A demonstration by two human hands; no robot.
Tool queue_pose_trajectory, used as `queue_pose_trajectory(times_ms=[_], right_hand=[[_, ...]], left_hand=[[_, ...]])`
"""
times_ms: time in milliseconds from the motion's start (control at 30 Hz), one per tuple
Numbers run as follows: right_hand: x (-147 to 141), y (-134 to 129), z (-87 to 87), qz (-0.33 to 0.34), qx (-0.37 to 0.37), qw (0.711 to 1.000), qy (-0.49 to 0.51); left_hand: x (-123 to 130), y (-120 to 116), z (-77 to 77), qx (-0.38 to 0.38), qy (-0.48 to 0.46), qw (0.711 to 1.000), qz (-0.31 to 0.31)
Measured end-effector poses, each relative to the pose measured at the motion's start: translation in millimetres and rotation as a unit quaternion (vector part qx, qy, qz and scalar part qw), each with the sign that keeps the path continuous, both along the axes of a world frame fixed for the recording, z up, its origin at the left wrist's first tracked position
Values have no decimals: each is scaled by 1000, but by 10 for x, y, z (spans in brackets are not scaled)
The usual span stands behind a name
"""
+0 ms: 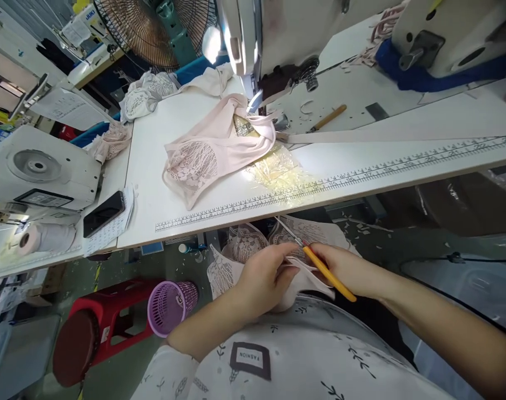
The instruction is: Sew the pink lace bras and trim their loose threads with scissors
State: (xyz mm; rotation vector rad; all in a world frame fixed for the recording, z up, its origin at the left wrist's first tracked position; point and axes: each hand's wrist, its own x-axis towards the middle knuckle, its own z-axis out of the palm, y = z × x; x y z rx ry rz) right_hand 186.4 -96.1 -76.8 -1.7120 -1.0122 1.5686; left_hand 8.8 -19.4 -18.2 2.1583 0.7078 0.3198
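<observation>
Pale lace garment (223, 276) lies across the person's lap, just below the front edge of the white worktable (146, 166), with its lace cups spread towards the table and a plain strip of fabric showing between the 2 hands. The left hand (266, 273) grasps the fabric, thumb and fingers closed on it. The right hand (346, 269) is closed around an orange-handled tool (326, 271), whose thin metal shaft slants up and left over the lace to the table edge; whether these fingers also pinch the cloth, I cannot tell. On the table, a pink garment (236, 153) lies with its upper end under the head of the lit sewing machine (294, 33), beside a crumpled, yellowish see-through sheet (280, 172). Ruler markings (236, 209) run along the front edge, and a wooden-handled tool (331, 116) rests on the machine bed. At the left, a black phone (104, 214) lies on papers (111, 232), near a cone of thread (48, 239). On the floor, a purple basket (165, 308) stands just beside a red stool (111, 311).
</observation>
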Motion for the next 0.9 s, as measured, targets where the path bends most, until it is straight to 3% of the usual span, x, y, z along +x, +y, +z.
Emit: queue_pose_trajectory(times_ms=[100, 200, 367, 433, 633, 767, 900], right_hand=[[11, -1, -71, -30, 6, 999, -41], [41, -41, -42, -32, 20, 999, -23], [22, -203, 11, -78, 101, 979, 156], [-13, -258, -22, -107, 111, 972, 178], [-96, -316, -147, -214, 116, 969, 43], [-84, -368, -214, -231, 158, 960, -5], [-81, -406, -174, -236, 172, 956, -3]], left_hand=[[-8, -27, 5, -35, -1, 999, 3], [-24, -12, -31, -105, -14, 992, 65], [-25, 70, -121, -230, -82, 959, 147], [-23, 88, -142, -250, -104, 949, 161], [-37, 98, -138, -245, -120, 945, 180], [-54, 120, -77, -247, -97, 949, 169], [-64, 116, -62, -322, -105, 927, 163]])
